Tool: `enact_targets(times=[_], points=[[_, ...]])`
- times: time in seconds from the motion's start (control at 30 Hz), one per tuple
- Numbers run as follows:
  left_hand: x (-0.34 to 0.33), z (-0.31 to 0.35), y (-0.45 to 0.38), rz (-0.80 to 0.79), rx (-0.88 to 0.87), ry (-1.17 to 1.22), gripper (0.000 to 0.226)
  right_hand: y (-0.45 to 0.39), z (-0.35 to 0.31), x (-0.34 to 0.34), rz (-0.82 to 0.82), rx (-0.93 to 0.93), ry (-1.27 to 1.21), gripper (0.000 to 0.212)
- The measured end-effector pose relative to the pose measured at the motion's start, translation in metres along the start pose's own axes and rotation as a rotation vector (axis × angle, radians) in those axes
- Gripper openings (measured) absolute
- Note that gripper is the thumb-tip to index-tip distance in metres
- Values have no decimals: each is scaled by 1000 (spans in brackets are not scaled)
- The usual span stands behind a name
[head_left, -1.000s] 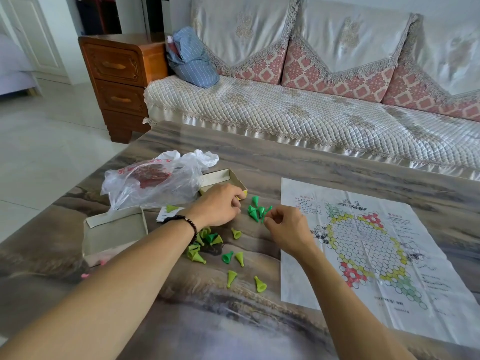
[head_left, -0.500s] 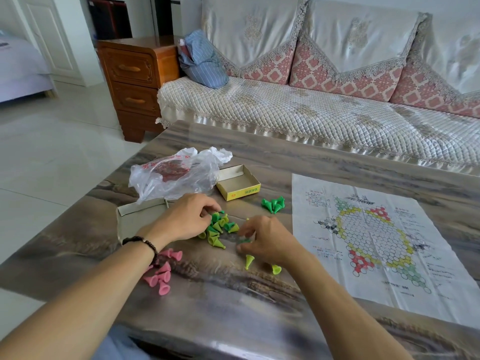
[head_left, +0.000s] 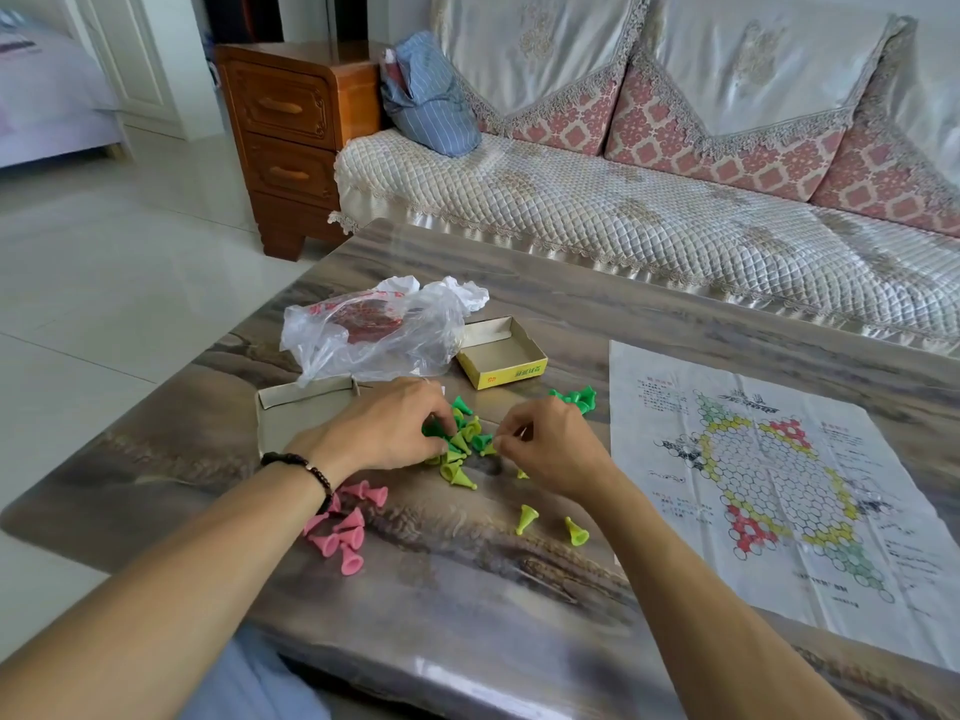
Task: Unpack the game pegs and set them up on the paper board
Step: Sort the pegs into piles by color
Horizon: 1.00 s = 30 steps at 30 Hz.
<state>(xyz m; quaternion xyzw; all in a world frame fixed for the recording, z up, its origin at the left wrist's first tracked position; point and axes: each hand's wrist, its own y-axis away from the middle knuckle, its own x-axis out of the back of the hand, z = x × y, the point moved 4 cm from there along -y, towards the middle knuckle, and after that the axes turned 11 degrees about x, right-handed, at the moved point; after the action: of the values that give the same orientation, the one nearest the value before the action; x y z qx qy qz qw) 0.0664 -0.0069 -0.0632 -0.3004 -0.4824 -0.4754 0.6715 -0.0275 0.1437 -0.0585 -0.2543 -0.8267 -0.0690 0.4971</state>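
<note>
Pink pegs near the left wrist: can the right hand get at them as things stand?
Probably not directly. The pink pegs lie under and just past the left forearm, which crosses between them and the right hand. The left hand is nearer; drawing it back looks the easier way.

Sofa (head_left: 649, 236) w/ striped bag (head_left: 431, 111); wood drawers (head_left: 291, 132) on left.

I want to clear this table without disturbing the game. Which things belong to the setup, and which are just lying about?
Belong:
green pegs
pink pegs
two yellow-green pegs
dark green cluster
paper board
yellow box
box lid

Lying about:
plastic bag
blue bundle on the sofa
</note>
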Motion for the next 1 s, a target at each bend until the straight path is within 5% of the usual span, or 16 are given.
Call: enact_targets(times=[0.53, 1.0], points=[[2, 15, -9, -79, 33, -97, 18, -29, -16, -14, -170, 77, 230, 19], [-1, 11, -6, 7, 14, -81, 16, -19, -12, -6, -64, 51, 71, 18]])
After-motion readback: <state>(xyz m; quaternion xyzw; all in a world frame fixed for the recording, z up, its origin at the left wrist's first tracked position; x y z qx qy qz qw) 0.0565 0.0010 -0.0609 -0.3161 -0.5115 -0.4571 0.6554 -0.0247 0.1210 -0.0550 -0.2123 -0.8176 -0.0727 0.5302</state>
